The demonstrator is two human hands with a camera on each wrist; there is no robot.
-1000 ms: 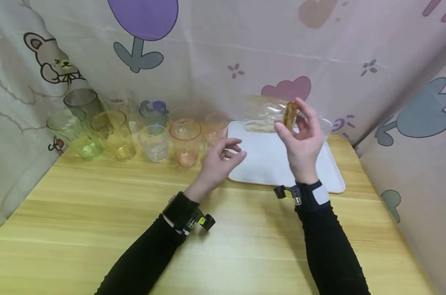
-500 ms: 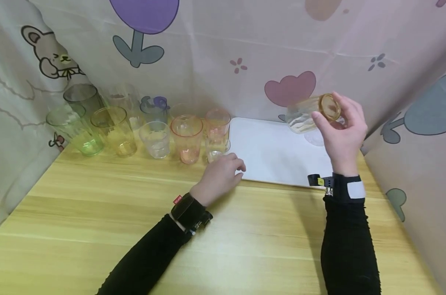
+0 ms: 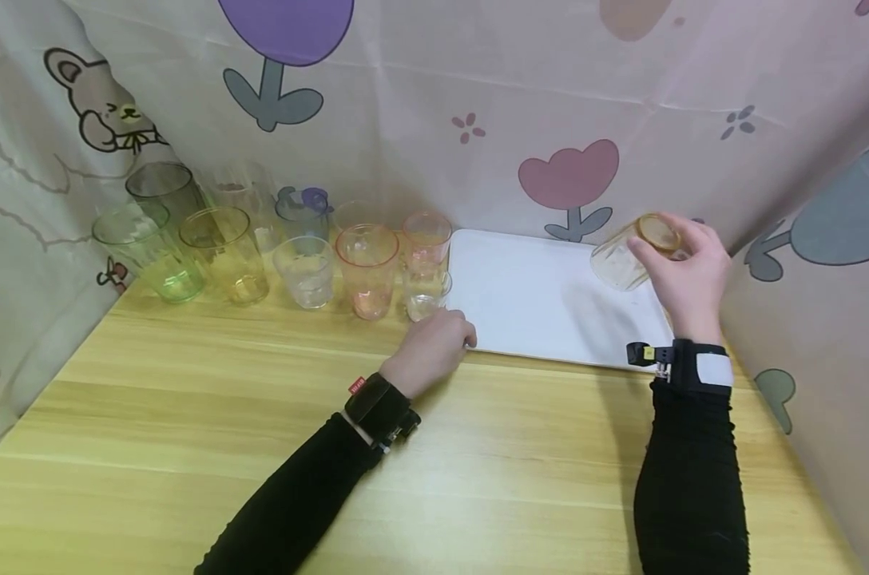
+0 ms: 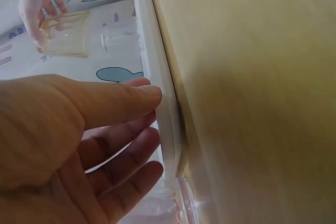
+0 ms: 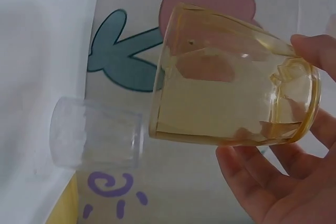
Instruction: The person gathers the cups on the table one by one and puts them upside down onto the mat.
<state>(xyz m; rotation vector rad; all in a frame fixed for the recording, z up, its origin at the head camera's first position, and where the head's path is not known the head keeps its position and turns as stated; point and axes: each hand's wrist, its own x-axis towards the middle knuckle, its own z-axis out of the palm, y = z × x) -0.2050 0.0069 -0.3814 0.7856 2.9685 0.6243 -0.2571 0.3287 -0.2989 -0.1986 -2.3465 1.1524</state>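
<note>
At two o'clock overhead, my right hand (image 3: 686, 267) holds a tilted yellow glass (image 3: 632, 251) above the white tray (image 3: 542, 299). Left wrist: my left hand (image 4: 68, 145), fingers relaxed, touches the tray's edge. Right wrist: a clear cup (image 5: 94, 140) sits at nine o'clock beyond the glass.
</note>
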